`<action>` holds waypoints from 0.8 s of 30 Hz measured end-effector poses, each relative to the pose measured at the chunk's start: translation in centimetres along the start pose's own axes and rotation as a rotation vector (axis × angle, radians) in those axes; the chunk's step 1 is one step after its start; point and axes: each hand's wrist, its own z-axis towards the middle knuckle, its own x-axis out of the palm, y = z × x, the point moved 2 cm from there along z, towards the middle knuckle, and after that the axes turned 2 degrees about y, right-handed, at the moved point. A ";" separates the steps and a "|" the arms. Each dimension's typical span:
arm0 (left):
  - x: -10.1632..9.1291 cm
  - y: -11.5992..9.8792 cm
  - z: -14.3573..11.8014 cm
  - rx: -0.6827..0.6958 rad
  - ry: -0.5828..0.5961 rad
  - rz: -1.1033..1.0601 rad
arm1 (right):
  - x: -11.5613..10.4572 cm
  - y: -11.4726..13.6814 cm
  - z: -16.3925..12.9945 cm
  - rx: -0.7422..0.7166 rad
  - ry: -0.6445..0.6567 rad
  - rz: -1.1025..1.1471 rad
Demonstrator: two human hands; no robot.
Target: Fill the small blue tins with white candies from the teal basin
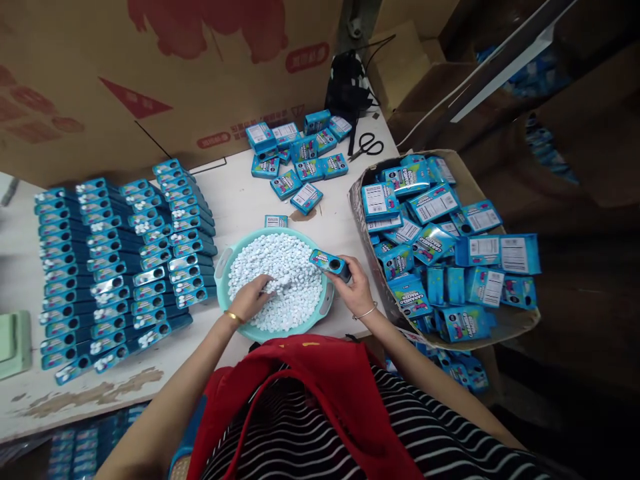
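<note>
My left hand is in a mint-green basin full of small white candies. Its fingers curl into the candies near the middle, and the fingertips are partly buried. At the basin's right rim, my right hand grips a small blue candy box with a dark round hole in its narrow side. The box is tilted over the candies, with its printed side up.
Rows of blue boxes, many with white candies at their holes, stand left. Loose boxes and black scissors lie behind the basin. At right, a carton is heaped with boxes. A large cardboard box walls the back.
</note>
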 end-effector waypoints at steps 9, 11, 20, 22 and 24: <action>-8.3 -4.7 -5.2 0.204 -0.066 0.074 | 2.5 0.9 -0.1 -0.270 0.186 -0.163; -9.1 -6.3 -5.3 0.241 -0.039 0.186 | 3.0 1.3 -0.1 -0.300 0.208 -0.166; -11.3 -13.6 -6.0 0.219 0.036 0.795 | 4.2 1.6 -0.7 -0.356 0.208 -0.162; -11.5 -14.6 -6.2 0.243 0.036 0.839 | 4.4 1.5 -0.8 -0.356 0.205 -0.157; -11.7 -14.8 -6.3 0.263 0.021 0.846 | 4.5 1.4 -0.9 -0.355 0.209 -0.150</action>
